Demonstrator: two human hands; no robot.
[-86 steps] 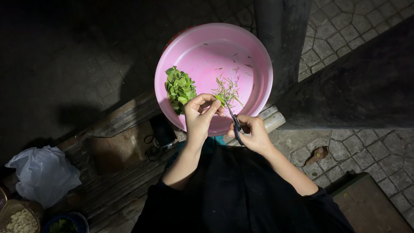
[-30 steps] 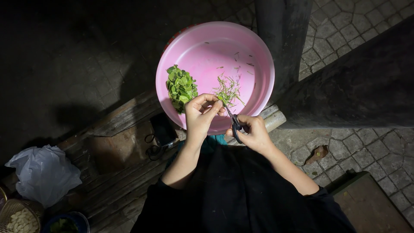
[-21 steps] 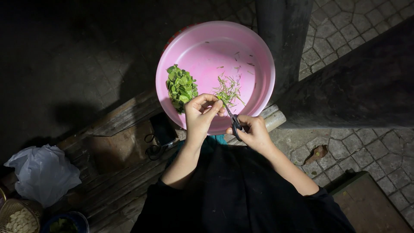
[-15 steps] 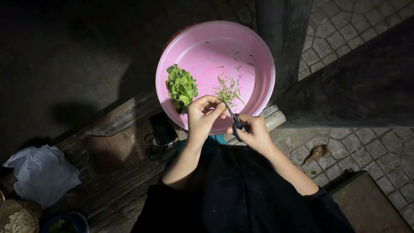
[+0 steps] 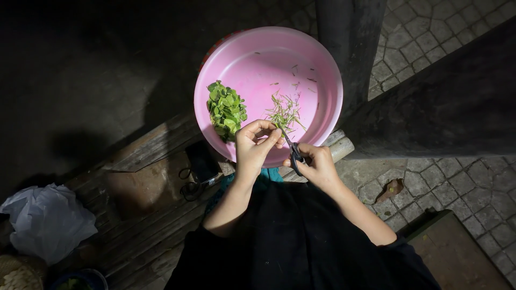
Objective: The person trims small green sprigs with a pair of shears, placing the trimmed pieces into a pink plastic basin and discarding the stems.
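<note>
A round pink plastic basin (image 5: 328, 70) rests in front of me. Inside it lie a heap of green leaves (image 5: 226, 110) on the left and a scatter of thin cut stems (image 5: 285, 110) toward the middle. My left hand (image 5: 255, 145) hovers over the basin's near rim, fingers pinched on a small green sprig that I can barely see. My right hand (image 5: 318, 164) grips black-handled scissors (image 5: 292, 149), whose blades point up toward the left fingertips.
A dark phone with a cable (image 5: 200, 161) lies on the wooden planks (image 5: 145, 145) left of my arm. A crumpled white plastic bag (image 5: 45, 220) and a basket (image 5: 19, 271) sit at bottom left. A dark post (image 5: 349, 48) stands right of the basin; paving stones (image 5: 446, 182) lie to the right.
Both hands have stayed at the basin's near rim, the scissors working at the sprig. The view has shifted slightly, so the bag and basket sit lower in frame.
</note>
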